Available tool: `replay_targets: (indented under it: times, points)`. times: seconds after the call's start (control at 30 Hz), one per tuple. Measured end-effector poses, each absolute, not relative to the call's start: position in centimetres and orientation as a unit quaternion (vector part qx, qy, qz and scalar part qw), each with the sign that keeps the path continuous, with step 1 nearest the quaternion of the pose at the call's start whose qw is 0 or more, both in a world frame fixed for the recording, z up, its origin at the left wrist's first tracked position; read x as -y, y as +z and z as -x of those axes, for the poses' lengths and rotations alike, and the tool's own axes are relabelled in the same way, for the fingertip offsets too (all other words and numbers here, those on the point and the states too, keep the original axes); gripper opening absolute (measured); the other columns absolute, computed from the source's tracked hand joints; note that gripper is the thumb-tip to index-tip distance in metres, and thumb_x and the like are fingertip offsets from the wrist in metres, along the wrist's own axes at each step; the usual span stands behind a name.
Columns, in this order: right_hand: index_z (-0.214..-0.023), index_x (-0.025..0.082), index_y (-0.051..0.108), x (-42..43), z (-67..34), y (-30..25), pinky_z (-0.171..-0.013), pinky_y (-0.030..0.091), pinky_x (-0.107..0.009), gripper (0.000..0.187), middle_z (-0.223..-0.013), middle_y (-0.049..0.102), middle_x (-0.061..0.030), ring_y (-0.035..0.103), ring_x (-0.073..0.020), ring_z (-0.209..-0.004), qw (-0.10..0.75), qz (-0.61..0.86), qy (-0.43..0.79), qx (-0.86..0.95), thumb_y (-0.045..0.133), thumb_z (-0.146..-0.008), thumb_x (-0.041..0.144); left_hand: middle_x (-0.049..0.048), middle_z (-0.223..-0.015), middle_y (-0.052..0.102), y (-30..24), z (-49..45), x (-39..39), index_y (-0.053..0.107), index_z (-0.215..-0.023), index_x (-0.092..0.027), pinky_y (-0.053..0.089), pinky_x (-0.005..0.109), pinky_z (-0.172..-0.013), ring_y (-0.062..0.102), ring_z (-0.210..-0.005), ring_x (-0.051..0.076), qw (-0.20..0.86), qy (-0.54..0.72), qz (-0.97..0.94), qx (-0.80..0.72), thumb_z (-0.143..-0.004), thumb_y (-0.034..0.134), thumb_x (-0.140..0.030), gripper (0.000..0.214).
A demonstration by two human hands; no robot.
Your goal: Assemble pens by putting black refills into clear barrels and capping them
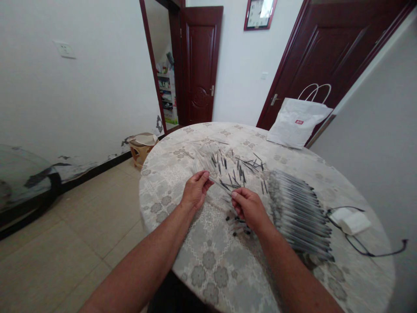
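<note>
My left hand (195, 189) and my right hand (247, 206) meet over a round table (208, 269) with a patterned cloth. Together they pinch one clear pen barrel (220, 184), the left at its far end, the right at its near end. Beyond my hands lies a loose scatter of clear barrels and thin black refills (228, 167). A few small black caps (237, 226) lie under my right wrist. A tidy row of assembled pens (299, 211) is stacked to the right of my right hand.
A white paper bag (298, 121) leans at the table's far right edge. A white charger with a black cable (353, 224) lies at the right. A small wooden stool (141, 145) stands on the floor left of the table. Dark doors are behind.
</note>
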State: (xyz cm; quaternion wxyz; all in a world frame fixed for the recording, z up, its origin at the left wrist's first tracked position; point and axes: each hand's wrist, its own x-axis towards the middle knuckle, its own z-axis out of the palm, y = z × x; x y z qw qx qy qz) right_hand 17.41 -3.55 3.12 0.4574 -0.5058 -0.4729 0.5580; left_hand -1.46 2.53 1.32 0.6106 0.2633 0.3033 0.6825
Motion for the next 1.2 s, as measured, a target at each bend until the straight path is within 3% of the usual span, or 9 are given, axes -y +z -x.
replay_targets:
  times: [0.17, 0.37, 0.47, 0.57, 0.7, 0.9, 1.03, 1.2]
  points:
    - [-0.080, 0.020, 0.056, 3.7, -17.3, 3.7, -0.031, 0.020, -0.015, 0.035, -0.059, 0.054, 0.0071, 0.037, -0.0042, -0.038, 0.452, 0.464, 0.666, 0.370, 0.078, -0.069, 0.044, 0.0020, -0.084, 0.069, 1.5, 1.4, -2.3, 0.073, -0.089, -0.014, 0.057, 0.025, -0.073, 0.065, -0.074, 0.011, 0.610, 0.678, -0.275, -0.304, -0.067, 0.089, -0.029, 0.030]
    - [-0.085, 0.018, 0.058, 3.3, -17.6, 3.5, -0.033, 0.017, -0.015, 0.030, -0.060, 0.050, 0.0078, 0.033, -0.0039, -0.038, 0.430, 0.452, 0.703, 0.341, 0.073, -0.075, 0.042, 0.0034, -0.086, 0.069, 1.3, 1.4, -2.4, 0.073, -0.090, -0.014, 0.057, 0.026, -0.074, 0.065, -0.076, 0.012, 0.609, 0.672, -0.284, -0.309, -0.068, 0.088, -0.030, 0.031]
    - [-0.083, 0.020, 0.059, 3.3, -17.8, 3.4, -0.038, 0.028, -0.019, 0.024, -0.063, 0.058, 0.0042, 0.043, -0.0080, -0.042, 0.420, 0.513, 0.583, 0.470, 0.061, -0.086, 0.044, 0.0026, -0.087, 0.069, 1.2, 1.0, -2.3, 0.074, -0.091, -0.015, 0.057, 0.025, -0.073, 0.064, -0.075, 0.012, 0.596, 0.672, -0.295, -0.325, -0.068, 0.088, -0.031, 0.032]
    - [-0.080, 0.020, 0.063, 3.7, -17.8, 3.8, -0.058, 0.042, -0.023, 0.022, -0.071, 0.066, -0.0008, 0.059, -0.0134, -0.062, 0.392, 0.547, 0.314, 0.670, 0.056, -0.093, 0.035, 0.0028, -0.086, 0.070, 1.3, 0.6, -2.0, 0.073, -0.093, -0.015, 0.058, 0.027, -0.074, 0.065, -0.072, 0.013, 0.579, 0.636, -0.355, -0.366, -0.070, 0.086, -0.036, 0.033]
    - [-0.094, 0.021, 0.067, 4.0, -17.7, 4.5, -0.076, 0.043, -0.027, 0.012, -0.087, 0.070, -0.0038, 0.064, -0.0175, -0.084, 0.312, 0.545, 0.086, 0.773, 0.057, -0.096, 0.028, 0.0048, -0.077, 0.072, 1.8, 0.2, -1.3, 0.072, -0.099, -0.016, 0.056, 0.030, -0.070, 0.070, -0.070, 0.019, 0.540, 0.546, -0.481, -0.424, -0.072, 0.083, -0.045, 0.041]
    - [-0.097, 0.019, 0.068, 4.2, -19.7, 6.1, -0.087, 0.041, -0.028, 0.016, -0.096, 0.067, -0.0065, 0.058, -0.0196, -0.097, 0.181, 0.575, 0.003, 0.798, 0.057, -0.098, 0.030, 0.0013, -0.068, 0.070, 2.0, 0.2, -1.0, 0.072, -0.092, -0.018, 0.050, 0.029, -0.069, 0.067, -0.066, 0.019, 0.415, 0.446, -0.626, -0.487, -0.084, 0.063, -0.056, 0.040]
    - [-0.099, 0.019, 0.070, 4.3, -23.0, 8.2, -0.090, 0.040, -0.029, 0.016, -0.098, 0.064, -0.0081, 0.056, -0.0208, -0.100, 0.168, 0.621, -0.035, 0.764, 0.058, -0.098, 0.030, -0.0008, -0.062, 0.065, 1.8, -0.1, -1.0, 0.070, -0.080, -0.019, 0.043, 0.027, -0.061, 0.059, -0.058, 0.017, 0.370, 0.391, -0.681, -0.496, -0.089, 0.055, -0.055, 0.040]
    - [-0.104, 0.017, 0.070, 3.4, -28.9, 10.4, -0.094, 0.039, -0.030, 0.018, -0.102, 0.065, -0.0103, 0.056, -0.0217, -0.103, 0.151, 0.699, -0.097, 0.692, 0.056, -0.097, 0.028, -0.0002, -0.068, 0.068, 1.8, -0.2, -0.9, 0.069, -0.081, -0.019, 0.042, 0.027, -0.060, 0.057, -0.058, 0.016, 0.376, 0.382, -0.683, -0.496, -0.089, 0.054, -0.053, 0.038]
